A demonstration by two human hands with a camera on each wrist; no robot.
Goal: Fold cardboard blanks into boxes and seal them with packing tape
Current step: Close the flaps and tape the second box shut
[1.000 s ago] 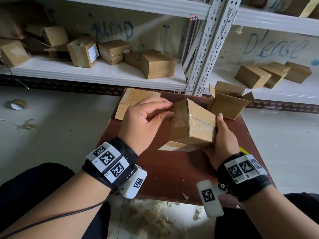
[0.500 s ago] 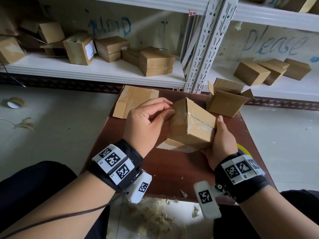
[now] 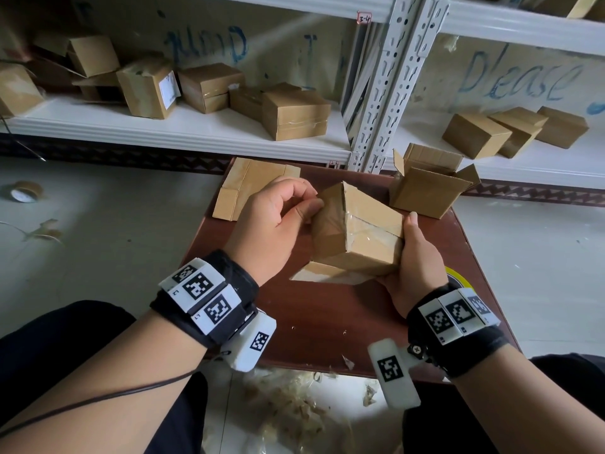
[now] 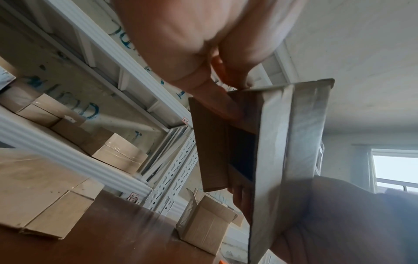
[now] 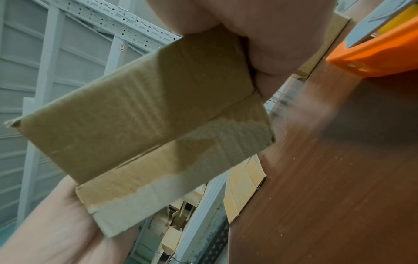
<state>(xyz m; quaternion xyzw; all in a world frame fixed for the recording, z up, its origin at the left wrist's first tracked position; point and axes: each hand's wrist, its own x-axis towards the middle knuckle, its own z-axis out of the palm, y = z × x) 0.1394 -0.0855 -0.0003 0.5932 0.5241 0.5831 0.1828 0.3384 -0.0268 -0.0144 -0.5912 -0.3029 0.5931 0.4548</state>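
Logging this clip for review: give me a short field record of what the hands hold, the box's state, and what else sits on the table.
held item: small cardboard box, tilted above the table
left hand: fingers curled at the box's left end
right hand: grips the right side
box state: clear tape across one face, one flap hanging loose
table: flat blank, open box

On the back wall (image 3: 294, 54) behind the shelves you can read "jump" in blue letters, and farther right "Please". A small tag (image 3: 364, 18) on the shelf post says "3-4". The box sticker (image 3: 168, 88) is too small to read.
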